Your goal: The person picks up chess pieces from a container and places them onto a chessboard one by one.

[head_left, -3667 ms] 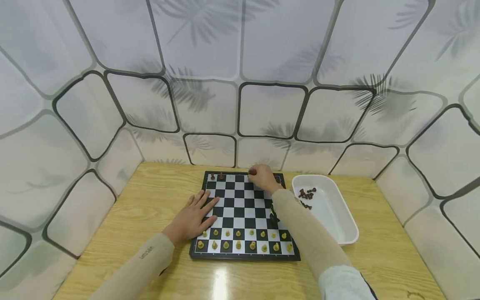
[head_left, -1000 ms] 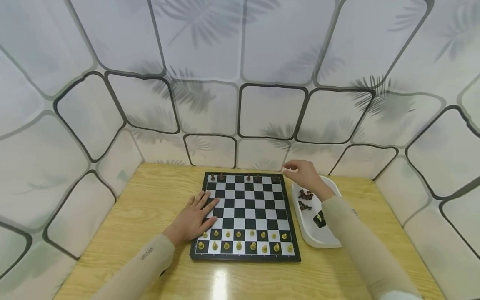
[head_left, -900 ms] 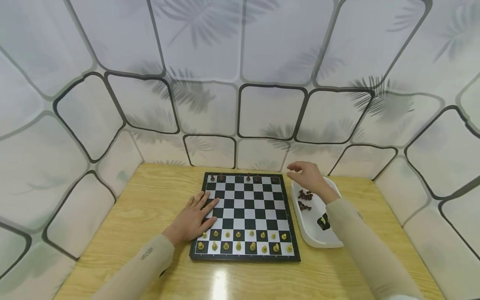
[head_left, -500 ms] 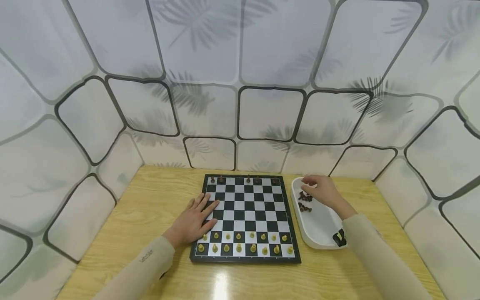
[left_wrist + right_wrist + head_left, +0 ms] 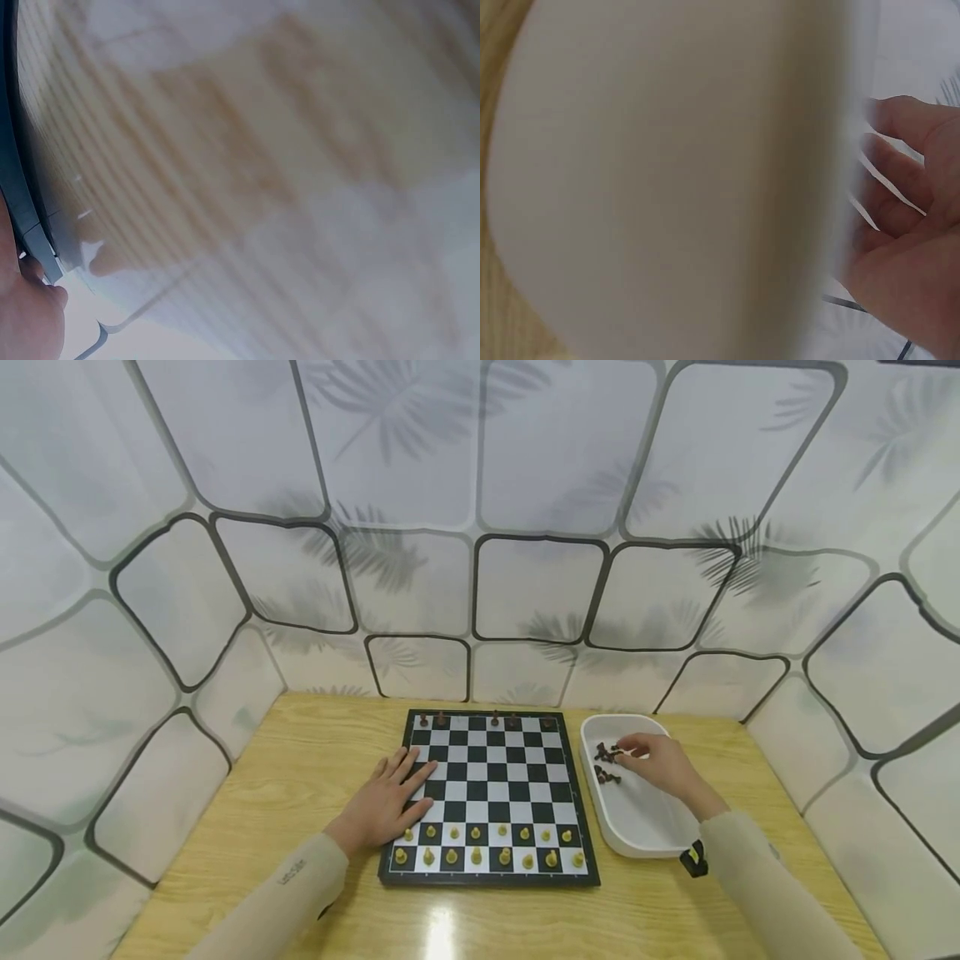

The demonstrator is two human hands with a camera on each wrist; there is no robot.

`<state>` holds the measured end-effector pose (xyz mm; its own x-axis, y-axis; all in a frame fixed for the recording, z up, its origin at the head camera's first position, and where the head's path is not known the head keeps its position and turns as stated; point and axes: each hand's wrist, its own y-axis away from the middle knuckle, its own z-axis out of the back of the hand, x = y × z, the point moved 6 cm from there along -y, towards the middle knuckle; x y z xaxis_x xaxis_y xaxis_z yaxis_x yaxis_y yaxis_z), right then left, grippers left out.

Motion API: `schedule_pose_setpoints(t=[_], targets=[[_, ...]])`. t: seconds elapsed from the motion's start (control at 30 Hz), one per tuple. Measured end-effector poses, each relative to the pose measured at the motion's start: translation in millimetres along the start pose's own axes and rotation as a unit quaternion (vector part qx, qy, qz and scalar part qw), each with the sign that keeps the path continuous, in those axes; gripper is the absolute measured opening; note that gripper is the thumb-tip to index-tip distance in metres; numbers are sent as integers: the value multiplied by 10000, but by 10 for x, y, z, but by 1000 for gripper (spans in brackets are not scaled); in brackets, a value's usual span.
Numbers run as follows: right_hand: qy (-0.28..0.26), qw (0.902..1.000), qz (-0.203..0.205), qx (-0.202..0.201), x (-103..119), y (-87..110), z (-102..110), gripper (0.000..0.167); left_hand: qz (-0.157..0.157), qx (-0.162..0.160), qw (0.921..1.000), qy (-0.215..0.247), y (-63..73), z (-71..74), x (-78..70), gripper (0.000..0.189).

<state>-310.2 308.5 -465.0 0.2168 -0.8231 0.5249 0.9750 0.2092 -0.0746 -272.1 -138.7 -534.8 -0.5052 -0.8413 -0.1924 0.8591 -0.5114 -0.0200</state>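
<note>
A black-and-white chessboard [image 5: 487, 768] lies on the table, with two rows of yellow chess pieces [image 5: 476, 856] along its near side. Several dark brown chess pieces [image 5: 440, 720] stand on the far row. My left hand [image 5: 382, 806] rests on the board's left edge, fingers spread. In the left wrist view, only part of that hand [image 5: 30, 315] shows beside the board's dark side. My right hand [image 5: 663, 767] reaches into the white tray [image 5: 637, 827], its fingertips right at a small heap of dark chess pieces [image 5: 606, 752]. In the right wrist view the tray's wall hides those fingertips.
The tray stands on the wooden table [image 5: 315, 735], right of the board. More dark pieces [image 5: 606, 775] lie in the tray, nearer to me. A patterned wall covering [image 5: 420, 577] rises behind the table and along both sides.
My right hand has gone from the board's far row, where a dark piece now stands, over to the tray and lowered toward the heap. My left hand has stayed in place.
</note>
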Motion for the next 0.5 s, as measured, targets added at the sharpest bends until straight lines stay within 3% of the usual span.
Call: schedule_pose_setpoints(t=[0.5], targets=[[171, 9995, -223, 154, -164, 127, -264, 41, 4, -5, 10000, -18, 9, 4, 7, 70]])
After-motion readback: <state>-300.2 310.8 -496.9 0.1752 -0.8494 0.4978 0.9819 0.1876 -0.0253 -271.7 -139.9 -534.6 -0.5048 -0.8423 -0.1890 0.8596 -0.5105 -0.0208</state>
